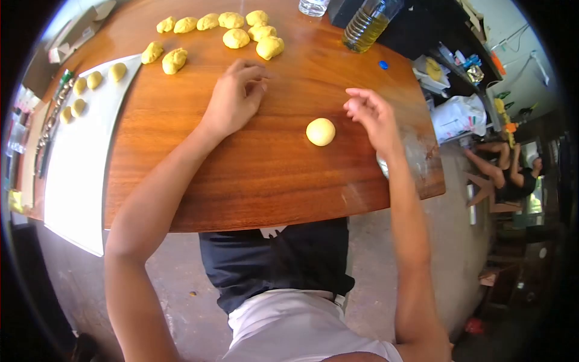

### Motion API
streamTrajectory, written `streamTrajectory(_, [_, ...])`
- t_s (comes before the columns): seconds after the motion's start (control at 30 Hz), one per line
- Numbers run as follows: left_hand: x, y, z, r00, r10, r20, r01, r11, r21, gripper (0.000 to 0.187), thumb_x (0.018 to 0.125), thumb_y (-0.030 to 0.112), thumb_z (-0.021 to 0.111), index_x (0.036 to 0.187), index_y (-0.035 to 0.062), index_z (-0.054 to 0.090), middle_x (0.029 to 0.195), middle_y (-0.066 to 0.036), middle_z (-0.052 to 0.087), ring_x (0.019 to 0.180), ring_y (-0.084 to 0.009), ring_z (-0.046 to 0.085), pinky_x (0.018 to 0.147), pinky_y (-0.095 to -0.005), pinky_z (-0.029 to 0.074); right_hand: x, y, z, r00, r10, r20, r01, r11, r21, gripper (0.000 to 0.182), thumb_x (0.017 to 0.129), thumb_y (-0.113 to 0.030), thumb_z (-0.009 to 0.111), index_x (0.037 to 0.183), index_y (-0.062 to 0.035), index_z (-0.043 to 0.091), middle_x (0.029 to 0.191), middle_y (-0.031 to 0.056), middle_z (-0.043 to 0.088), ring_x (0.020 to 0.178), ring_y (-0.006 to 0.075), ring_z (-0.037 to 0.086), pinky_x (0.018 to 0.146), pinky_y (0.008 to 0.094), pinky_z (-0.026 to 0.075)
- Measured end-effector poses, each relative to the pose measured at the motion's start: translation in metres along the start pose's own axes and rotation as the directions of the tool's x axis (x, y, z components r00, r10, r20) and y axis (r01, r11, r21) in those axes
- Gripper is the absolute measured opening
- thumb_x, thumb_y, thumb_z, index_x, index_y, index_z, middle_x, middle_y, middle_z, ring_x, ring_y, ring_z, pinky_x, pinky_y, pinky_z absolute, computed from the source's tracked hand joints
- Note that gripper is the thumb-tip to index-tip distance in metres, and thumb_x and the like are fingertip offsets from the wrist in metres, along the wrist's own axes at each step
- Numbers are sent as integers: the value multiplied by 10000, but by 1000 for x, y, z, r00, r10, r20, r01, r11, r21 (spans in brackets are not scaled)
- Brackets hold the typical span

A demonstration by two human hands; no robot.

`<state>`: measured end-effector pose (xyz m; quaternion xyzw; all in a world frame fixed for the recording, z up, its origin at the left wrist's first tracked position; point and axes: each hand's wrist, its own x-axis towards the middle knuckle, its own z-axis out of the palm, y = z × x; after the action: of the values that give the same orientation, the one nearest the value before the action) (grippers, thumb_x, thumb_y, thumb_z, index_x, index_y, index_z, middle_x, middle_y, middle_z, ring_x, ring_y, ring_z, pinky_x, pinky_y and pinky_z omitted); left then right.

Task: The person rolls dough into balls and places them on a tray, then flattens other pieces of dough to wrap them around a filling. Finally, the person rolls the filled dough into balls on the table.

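Observation:
A smooth, round yellow dough ball point(321, 132) rests on the wooden table point(265, 187) between my two hands, touched by neither. To its left, my left hand point(238, 99) hovers over or lightly touches the wood, fingers loosely curled and thumb apart, with nothing seen in it. My right hand point(374, 117) is just right of the ball, its fingers bent and spread from the thumb, also holding nothing visible. Beyond my left hand lie several rough dough lumps point(236, 38), with one more lump point(175, 61) nearer the tray.
A white tray point(78, 163) at the left carries several smooth dough balls point(117, 72). At the back right stand a bottle of yellow liquid point(367, 27), a glass point(313, 6) and a blue cap point(383, 64). Farther right, a person point(515, 175) sits.

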<state>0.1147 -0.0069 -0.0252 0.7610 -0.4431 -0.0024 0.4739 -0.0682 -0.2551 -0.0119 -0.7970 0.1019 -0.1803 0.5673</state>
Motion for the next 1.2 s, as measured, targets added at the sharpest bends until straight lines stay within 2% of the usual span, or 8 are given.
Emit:
streamTrajectory(0.07, [5, -6, -4, 989, -124, -84, 106, 976, -192, 216, 963, 25, 582, 1133, 25, 715, 1316, -146, 562, 1065, -236, 662, 852, -336, 583, -26, -12, 24, 987, -156, 28, 156, 988, 3, 720, 872, -166, 796, 1487, -50, 441, 1199, 79, 630, 1048, 170, 616, 913, 322, 502])
streamTrajectory(0.2, [6, -12, 0, 985, -139, -104, 118, 977, -180, 213, 929, 12, 590, 1096, 19, 721, 1259, -147, 599, 1020, -235, 667, 857, -346, 576, -36, -34, 60, 936, -300, 184, 351, 765, -540, 518, 864, -119, 790, 1337, -34, 597, 1126, 95, 680, 1047, 201, 639, 967, 347, 496])
streamTrajectory(0.33, [5, -3, -3, 985, -37, -168, 22, 996, -91, 183, 866, 48, 635, 1015, 13, 734, 1105, -150, 651, 933, -243, 679, 841, -364, 563, -23, -36, 67, 950, -305, -68, 272, 914, -301, 413, 855, -45, 777, 1246, -16, 649, 1120, 111, 710, 1037, 192, 670, 945, 325, 517])
streamTrajectory(0.43, [5, -6, -5, 978, -72, -196, 64, 997, -47, 160, 850, 99, 663, 957, 5, 734, 1037, -155, 658, 870, -252, 684, 830, -361, 551, -19, -38, 64, 938, -308, 159, 346, 807, -479, 461, 838, -51, 795, 1269, -2, 636, 1195, 116, 689, 1117, 208, 647, 997, 352, 500])
streamTrajectory(0.67, [3, -10, 3, 991, -50, -124, 54, 998, 27, 160, 847, 141, 668, 904, 2, 720, 952, -152, 651, 853, -301, 678, 804, -406, 542, -18, -31, 62, 976, -205, 69, 216, 911, -353, 493, 809, -109, 828, 1262, -39, 647, 1252, 132, 640, 1151, 252, 611, 1011, 374, 486])
streamTrajectory(0.77, [0, -7, 3, 996, -3, -85, 11, 996, 88, 149, 848, 151, 676, 893, 12, 709, 947, -148, 647, 882, -325, 669, 802, -427, 538, 2, -18, 79, 875, -413, 251, 477, 658, -583, 298, 810, -180, 822, 1041, -52, 684, 1040, 124, 641, 1014, 306, 623, 906, 395, 497])
streamTrajectory(0.87, [-4, -4, 8, 983, 172, -59, -154, 961, 230, 147, 856, 161, 674, 932, 38, 700, 985, -139, 641, 911, -343, 662, 797, -439, 533, 11, -22, 111, 863, -478, 166, 479, 666, -572, 132, 787, -77, 725, 799, -55, 596, 840, 143, 609, 829, 348, 584, 746, 449, 479])
streamTrajectory(1.2, [-6, -2, -1, 988, 156, 19, -156, 968, 197, 128, 858, 82, 657, 972, 39, 698, 997, -133, 629, 933, -329, 651, 814, -422, 529, -29, -29, 84, 861, -456, 226, 481, 586, -652, 195, 805, -154, 757, 772, -54, 592, 876, 145, 571, 880, 346, 552, 786, 436, 471])
